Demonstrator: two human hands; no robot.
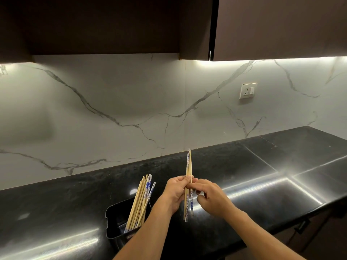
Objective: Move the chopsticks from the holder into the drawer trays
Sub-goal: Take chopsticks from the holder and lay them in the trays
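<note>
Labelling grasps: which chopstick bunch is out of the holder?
The small bunch gripped upright by both hands, left hand, right hand; the others stand in the black holder.

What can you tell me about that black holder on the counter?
The holder is a dark, boxy container with rounded corners, seemingly plastic, open at the top. It stands on the black counter near its front edge, left of the hands, its lower right part hidden behind the left forearm. A bunch of chopsticks leans in it, tilted right, some plain wood, some with blue and white patterned ends. No hand touches it.
</note>
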